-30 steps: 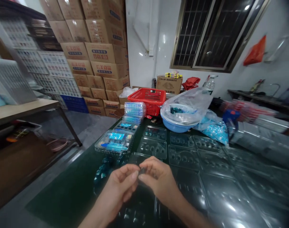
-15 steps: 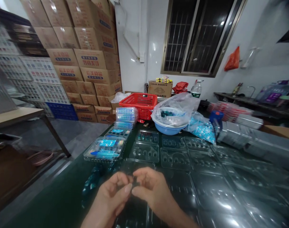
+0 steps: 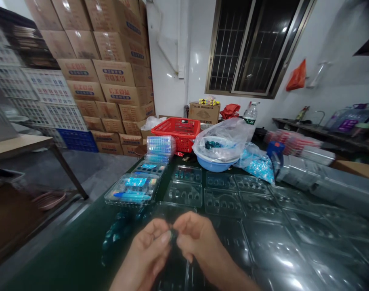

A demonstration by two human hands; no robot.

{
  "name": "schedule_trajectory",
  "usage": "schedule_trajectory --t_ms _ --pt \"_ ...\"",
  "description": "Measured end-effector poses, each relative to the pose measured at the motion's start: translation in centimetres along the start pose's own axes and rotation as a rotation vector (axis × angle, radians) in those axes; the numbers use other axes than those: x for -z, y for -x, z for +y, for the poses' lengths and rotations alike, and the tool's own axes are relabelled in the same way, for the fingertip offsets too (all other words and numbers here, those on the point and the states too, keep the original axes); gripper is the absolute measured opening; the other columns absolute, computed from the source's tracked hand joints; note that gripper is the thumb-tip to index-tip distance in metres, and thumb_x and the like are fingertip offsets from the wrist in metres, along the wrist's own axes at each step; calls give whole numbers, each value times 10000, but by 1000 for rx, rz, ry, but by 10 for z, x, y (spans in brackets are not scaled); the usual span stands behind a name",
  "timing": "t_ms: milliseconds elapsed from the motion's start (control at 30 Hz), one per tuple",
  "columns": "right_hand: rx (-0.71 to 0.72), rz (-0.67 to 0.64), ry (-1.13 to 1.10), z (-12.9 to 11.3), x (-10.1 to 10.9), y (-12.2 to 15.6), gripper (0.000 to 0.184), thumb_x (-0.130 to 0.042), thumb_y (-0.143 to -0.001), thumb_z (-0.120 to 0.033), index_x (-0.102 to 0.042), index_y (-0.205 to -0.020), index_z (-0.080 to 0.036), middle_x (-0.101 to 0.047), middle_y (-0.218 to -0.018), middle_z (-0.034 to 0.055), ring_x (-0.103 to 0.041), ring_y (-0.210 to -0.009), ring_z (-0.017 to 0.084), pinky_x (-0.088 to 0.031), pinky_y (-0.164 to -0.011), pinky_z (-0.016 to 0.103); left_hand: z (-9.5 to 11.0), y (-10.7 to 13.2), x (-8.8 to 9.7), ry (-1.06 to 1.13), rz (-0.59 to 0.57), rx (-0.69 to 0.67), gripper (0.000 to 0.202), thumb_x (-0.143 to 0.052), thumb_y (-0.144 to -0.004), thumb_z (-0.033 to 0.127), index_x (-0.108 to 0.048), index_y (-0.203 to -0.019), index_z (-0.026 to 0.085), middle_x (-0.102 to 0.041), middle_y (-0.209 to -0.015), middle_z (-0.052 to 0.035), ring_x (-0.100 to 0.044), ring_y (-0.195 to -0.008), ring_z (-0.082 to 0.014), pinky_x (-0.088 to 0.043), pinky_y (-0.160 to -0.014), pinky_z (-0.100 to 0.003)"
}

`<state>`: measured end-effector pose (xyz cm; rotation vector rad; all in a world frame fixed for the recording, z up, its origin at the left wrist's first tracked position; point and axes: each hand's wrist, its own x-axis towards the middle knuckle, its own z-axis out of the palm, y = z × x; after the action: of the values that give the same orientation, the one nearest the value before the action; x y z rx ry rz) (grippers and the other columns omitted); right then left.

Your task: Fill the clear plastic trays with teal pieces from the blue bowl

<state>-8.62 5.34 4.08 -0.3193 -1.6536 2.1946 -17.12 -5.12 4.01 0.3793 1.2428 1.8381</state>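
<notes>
My left hand point(image 3: 152, 248) and my right hand point(image 3: 198, 240) meet low in the middle of the view, fingers pinched. Between their fingertips is a small dark green piece point(image 3: 172, 234), mostly hidden and blurred, so its kind cannot be made out. Clear plastic trays point(image 3: 184, 193) with moulded hollows lie in rows beyond and to the right of my hands. Left of my left hand, shiny teal pieces point(image 3: 113, 234) lie loose on the dark green table point(image 3: 66, 242). Past them sits a filled clear pack point(image 3: 133, 190) holding a blue pen and a blue sachet.
Filled packs are stacked point(image 3: 160, 148) before a red basket point(image 3: 177, 129). A blue basin point(image 3: 216, 165) holds a plastic bag with teal pieces. Beside it lies a bag of blue sachets point(image 3: 258, 165). Stacked clear trays point(image 3: 308, 171) line the right; cartons point(image 3: 124, 74) rise behind left.
My fingertips have closed together, and the small dark green piece now shows between both hands. The right fingers have curled in more. The view has shifted slightly.
</notes>
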Motion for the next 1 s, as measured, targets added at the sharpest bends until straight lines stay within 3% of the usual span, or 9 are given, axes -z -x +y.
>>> schedule_trajectory --t_ms 100,233,367,467,600,700,833,933,1000 --pt "-52 26 -38 2 0 -2 167 -490 -593 -33 -491 -709 -154 -461 -546 -68 -311 -344 16 -214 -317 143 0 -1 0 -48 -3 -10 117 -608 -696 233 -520 -728 163 -386 -511 57 -259 -406 -25 -152 -348 -150" --pt "-68 9 -56 10 4 -2 129 -448 -652 -62 -474 -718 -170 -391 -490 -85 -309 -344 28 -244 -346 152 -5 -8 3 201 38 84 140 -607 -695 189 -503 -788 197 -386 -541 62 -311 -411 -23 -164 -353 -140" --pt "189 155 363 6 8 1 202 -484 -702 -106 -542 -879 -186 -512 -710 -16 -466 -551 77 -374 -496 191 -8 -18 2 239 140 89 208 -623 -678 211 -520 -857 188 -435 -622 40 -387 -451 -33 -195 -339 -135" --pt "347 104 620 -2 10 -1 288 -517 -690 -90 -566 -942 -220 -521 -849 8 -490 -640 100 -398 -560 213 -8 -22 2 185 83 94 182 -606 -695 233 -541 -843 151 -468 -658 19 -359 -433 -20 -198 -331 -135" --pt "397 70 765 -6 13 -5 168 -502 -721 -103 -588 -828 -201 -523 -767 10 -487 -638 113 -397 -586 232 -7 -23 0 187 -17 129 174 -590 -709 212 -555 -859 132 -495 -698 -3 -369 -464 -23 -198 -345 -130" --pt "364 47 805 -7 20 -8 117 -501 -713 -103 -554 -771 -189 -521 -730 6 -486 -638 117 -392 -580 229 -5 -24 -1 161 -20 148 252 -598 -702 188 -551 -947 151 -483 -655 14 -378 -475 -31 -218 -362 -131" --pt "326 116 890 -6 54 -37 95 -508 -729 -158 -555 -807 -181 -547 -720 5 -511 -633 118 -404 -569 219 4 -28 2 121 51 192 307 -614 -665 148 -563 -967 174 -550 -833 -29 -481 -573 -69 -320 -410 -158" --pt "319 321 1043 -2 98 -90 154 -503 -742 -224 -572 -860 -152 -579 -702 20 -531 -624 135 -419 -576 242 11 -30 12 173 108 168 292 -590 -616 77 -596 -896 158 -571 -915 -59 -552 -782 -163 -441 -590 -235" --pt "315 363 1103 2 125 -130 179 -496 -737 -209 -580 -868 -121 -589 -720 43 -537 -644 149 -425 -602 265 14 -28 22 211 140 162 291 -575 -605 70 -609 -878 162 -586 -938 -63 -536 -917 -206 -446 -726 -278"
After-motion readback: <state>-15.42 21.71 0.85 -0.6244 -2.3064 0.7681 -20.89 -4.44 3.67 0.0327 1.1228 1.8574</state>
